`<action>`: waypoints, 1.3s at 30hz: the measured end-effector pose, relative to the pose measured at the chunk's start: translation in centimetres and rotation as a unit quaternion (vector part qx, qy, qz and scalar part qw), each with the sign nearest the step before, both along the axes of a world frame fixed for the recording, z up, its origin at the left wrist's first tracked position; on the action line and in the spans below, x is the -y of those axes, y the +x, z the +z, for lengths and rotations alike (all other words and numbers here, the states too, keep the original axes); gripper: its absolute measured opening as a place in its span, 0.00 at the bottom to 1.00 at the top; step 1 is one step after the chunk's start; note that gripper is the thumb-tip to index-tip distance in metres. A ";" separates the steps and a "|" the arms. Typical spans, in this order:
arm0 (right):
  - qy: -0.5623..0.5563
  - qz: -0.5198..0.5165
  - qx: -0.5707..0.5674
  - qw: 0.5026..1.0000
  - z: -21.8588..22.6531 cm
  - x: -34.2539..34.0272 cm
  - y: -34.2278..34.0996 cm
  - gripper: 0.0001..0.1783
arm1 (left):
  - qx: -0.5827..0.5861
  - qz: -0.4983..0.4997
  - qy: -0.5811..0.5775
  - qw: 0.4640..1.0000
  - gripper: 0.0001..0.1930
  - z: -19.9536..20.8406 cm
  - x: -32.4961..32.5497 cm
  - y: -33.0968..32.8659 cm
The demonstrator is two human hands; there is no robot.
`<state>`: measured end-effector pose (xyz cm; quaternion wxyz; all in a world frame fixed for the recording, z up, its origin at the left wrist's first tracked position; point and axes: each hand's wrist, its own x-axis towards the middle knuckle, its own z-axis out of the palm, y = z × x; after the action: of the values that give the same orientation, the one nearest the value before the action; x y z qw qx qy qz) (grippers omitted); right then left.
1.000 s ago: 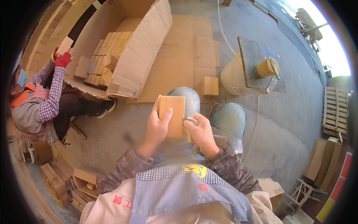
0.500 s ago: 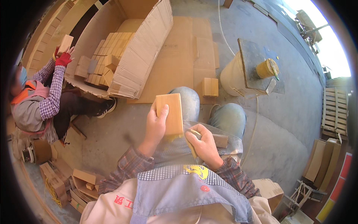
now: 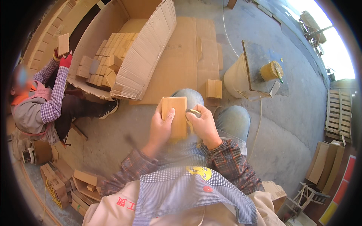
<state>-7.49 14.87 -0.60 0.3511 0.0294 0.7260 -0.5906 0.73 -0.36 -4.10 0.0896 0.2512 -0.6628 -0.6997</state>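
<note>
My left hand [image 3: 160, 127] is wrapped round a flat, light-brown wooden block [image 3: 176, 117], its thumb lying across the front face. The block stands nearly upright above my lap. Pinched in the fingers of my right hand [image 3: 204, 126] is a small, thin folded piece [image 3: 194, 112], dark on top and tan below. It is at the block's right edge; whether it presses on the wood I cannot tell. My right fingers hide most of it.
Ahead left, a big open cardboard box [image 3: 141, 56] holds rows of wooden blocks. A seated co-worker [image 3: 32, 105] in red gloves lifts another block beside it. Two blocks [image 3: 213, 89] sit on flat cardboard. At right, a board-topped white bucket [image 3: 234, 77] bears a small tan pot [image 3: 270, 71].
My right hand has risen and come to the block's right edge with the folded piece. The block has shifted slightly right and straightened. The co-worker has turned their block.
</note>
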 end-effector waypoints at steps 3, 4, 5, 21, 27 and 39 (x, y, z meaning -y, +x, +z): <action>0.034 0.084 0.018 0.996 1.4 -2.8 3.9 0.11 | 0.024 0.007 0.018 1.000 0.27 0.4 0.2 -0.5; 0.056 0.134 0.013 0.989 2.0 -3.7 5.5 0.12 | 0.015 0.021 0.055 0.998 0.27 0.9 0.1 -0.9; 0.087 0.209 -0.031 0.974 2.5 -4.0 6.9 0.14 | 0.022 0.037 0.096 0.994 0.28 1.7 -0.1 -1.6; -0.253 -0.288 -0.165 0.909 18.0 -13.0 0.2 0.36 | -0.143 -0.107 0.146 0.973 0.30 21.7 -10.6 -10.8; -0.241 -0.304 -0.184 0.903 18.2 -15.2 -0.4 0.39 | -0.148 -0.129 0.105 0.975 0.25 22.7 -10.8 -9.8; -0.211 -0.296 -0.175 0.915 16.9 -17.2 0.2 0.32 | -0.129 -0.228 0.006 0.965 0.33 21.7 -9.1 -9.5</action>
<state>-7.29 32.10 16.29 0.0254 0.0641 0.5928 -0.8024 -8.79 8.72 17.64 0.0107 0.0021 -0.6811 -0.7321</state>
